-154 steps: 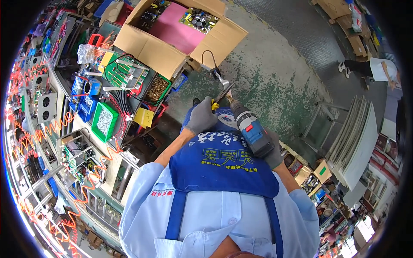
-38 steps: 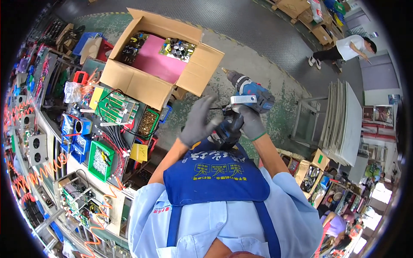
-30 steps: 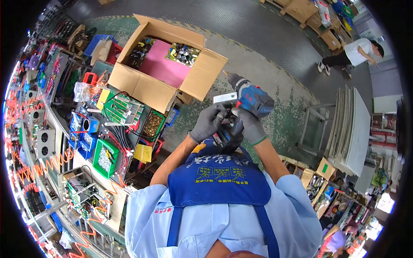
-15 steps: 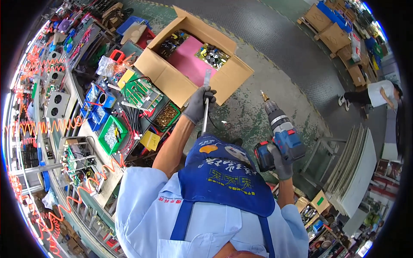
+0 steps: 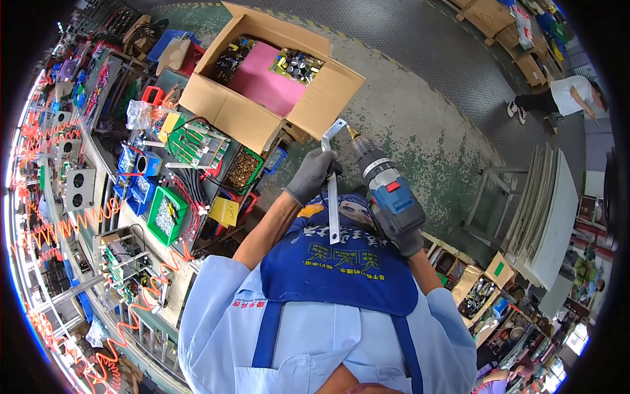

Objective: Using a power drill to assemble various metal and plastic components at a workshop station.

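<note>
In the head view, my gloved left hand (image 5: 314, 175) is closed round a long flat metal bracket (image 5: 334, 217) with a bent upper end and holes near its tips. The bracket runs up and down in front of my blue apron (image 5: 341, 276). My gloved right hand (image 5: 398, 236) grips a blue cordless drill (image 5: 392, 197). A brass-coloured stepped bit (image 5: 353, 132) in its chuck points up and left, close by the bracket's bent end; whether they touch I cannot tell.
An open cardboard box (image 5: 233, 120) with circuit boards and a pink sheet stands ahead. Left are a green bin of silvery parts (image 5: 167, 215), a tray of brass-coloured screws (image 5: 243, 168) and blue bins (image 5: 141, 177). Panels (image 5: 541, 210) lean at right; another person (image 5: 569, 96) stands beyond.
The drill has swung up and left to the bracket's bent end. My left hand has turned the bracket, so its full length now shows. My view has shifted slightly.
</note>
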A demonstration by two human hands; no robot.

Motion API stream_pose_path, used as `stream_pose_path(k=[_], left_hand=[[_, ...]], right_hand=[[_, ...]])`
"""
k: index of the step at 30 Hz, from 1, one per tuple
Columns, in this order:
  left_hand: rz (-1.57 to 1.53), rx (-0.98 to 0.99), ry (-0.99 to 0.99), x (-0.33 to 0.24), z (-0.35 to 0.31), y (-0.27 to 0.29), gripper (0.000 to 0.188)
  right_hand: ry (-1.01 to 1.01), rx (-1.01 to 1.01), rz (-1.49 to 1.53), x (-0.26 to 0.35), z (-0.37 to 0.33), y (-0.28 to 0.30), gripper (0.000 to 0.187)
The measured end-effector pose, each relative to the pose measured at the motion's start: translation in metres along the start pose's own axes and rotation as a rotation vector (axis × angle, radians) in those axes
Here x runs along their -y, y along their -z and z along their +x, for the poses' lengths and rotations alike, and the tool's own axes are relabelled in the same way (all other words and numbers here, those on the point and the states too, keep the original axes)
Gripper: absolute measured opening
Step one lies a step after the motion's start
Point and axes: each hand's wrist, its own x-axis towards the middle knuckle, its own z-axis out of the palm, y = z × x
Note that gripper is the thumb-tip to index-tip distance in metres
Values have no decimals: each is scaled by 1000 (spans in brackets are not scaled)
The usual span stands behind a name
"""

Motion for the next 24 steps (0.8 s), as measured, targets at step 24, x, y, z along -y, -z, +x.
stream_pose_path(k=[24], left_hand=[[-59, 125, 153, -21, -20, -13, 34]], right_hand=[[-339, -99, 562, 24, 5, -9, 38]])
